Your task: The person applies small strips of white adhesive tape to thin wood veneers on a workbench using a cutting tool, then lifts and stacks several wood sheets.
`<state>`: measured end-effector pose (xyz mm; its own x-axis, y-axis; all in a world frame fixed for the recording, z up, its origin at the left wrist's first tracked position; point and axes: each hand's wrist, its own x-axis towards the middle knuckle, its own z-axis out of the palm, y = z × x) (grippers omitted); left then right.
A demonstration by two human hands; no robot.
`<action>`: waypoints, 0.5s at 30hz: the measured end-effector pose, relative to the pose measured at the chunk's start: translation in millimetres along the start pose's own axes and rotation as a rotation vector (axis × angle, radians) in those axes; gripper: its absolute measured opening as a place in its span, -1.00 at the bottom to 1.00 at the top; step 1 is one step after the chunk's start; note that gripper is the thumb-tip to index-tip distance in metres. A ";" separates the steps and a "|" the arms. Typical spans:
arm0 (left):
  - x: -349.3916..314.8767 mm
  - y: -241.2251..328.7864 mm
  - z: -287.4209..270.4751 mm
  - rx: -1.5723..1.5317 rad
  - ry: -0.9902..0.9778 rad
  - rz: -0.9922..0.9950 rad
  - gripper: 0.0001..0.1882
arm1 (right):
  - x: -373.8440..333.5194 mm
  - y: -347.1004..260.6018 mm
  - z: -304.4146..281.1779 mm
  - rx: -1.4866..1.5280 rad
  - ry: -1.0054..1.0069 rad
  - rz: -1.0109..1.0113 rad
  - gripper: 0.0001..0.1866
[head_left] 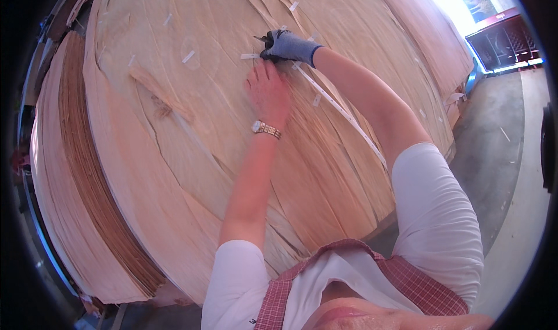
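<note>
Pale wood veneer sheets (pixel 325 155) lie spread in front of me, with splits and overlapping edges. My left hand (pixel 268 94) is bare, with a gold watch (pixel 266 129) at the wrist. Its fingers lie flat on the veneer, just below my right hand. My right hand (pixel 285 46) wears a blue-grey glove with dark fingers, closed around a small dark tool (pixel 260 38) whose tip points left; its kind is hard to make out. A short white tape piece (pixel 250 56) sits on the veneer beside the glove. From near that wrist, a long white tape strip (pixel 343 113) runs toward my right sleeve.
Several short tape pieces (pixel 188 57) dot the veneer. A torn veneer scrap (pixel 156 88) rests left of my hands. Brown layered sheet edges (pixel 87 155) show at the left. Grey floor (pixel 488 138) lies to the right, and a dark red crate (pixel 504 44) stands at the far right.
</note>
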<state>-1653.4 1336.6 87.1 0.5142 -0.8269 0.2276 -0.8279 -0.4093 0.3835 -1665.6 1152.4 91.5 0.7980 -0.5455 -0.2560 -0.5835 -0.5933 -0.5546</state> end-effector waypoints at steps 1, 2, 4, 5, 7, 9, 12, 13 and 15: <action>6.1 -1.7 3.3 0.043 0.077 0.020 -0.43 | 1.6 4.4 1.1 0.011 0.025 0.007 -0.45; 14.9 -9.5 6.6 0.097 0.158 0.029 -0.41 | 2.6 -1.1 1.9 0.040 0.009 -0.009 -0.45; 20.0 -20.5 12.7 0.199 0.180 0.024 -0.40 | -4.1 -6.6 3.9 0.020 0.044 -0.028 -0.48; 22.7 -23.8 16.8 0.248 0.126 0.009 -0.40 | -9.0 -9.3 0.2 0.008 0.069 -0.035 -0.50; 24.3 -28.8 20.8 0.322 0.061 0.014 -0.42 | -21.1 -15.8 -12.0 0.055 -0.022 0.045 -0.53; 20.0 -27.5 21.8 0.351 0.050 0.055 -0.44 | -43.8 -11.6 -15.8 0.166 -0.068 0.118 -0.56; 25.9 -29.9 26.4 0.389 -0.001 0.060 -0.47 | -95.8 10.9 -19.9 0.322 -0.125 0.180 -0.61; 23.0 -29.4 29.9 0.399 -0.001 0.066 -0.46 | -120.7 22.2 -24.1 0.396 -0.063 0.192 -0.65; 19.8 -36.3 29.3 0.435 0.023 0.060 -0.46 | -179.1 21.2 -64.0 0.571 0.049 0.251 -0.66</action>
<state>-1619.7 1323.8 51.5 0.4633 -0.8473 0.2597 -0.8710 -0.4894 -0.0427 -1830.5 1199.7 176.2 0.6315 -0.6616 -0.4043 -0.5690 -0.0413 -0.8213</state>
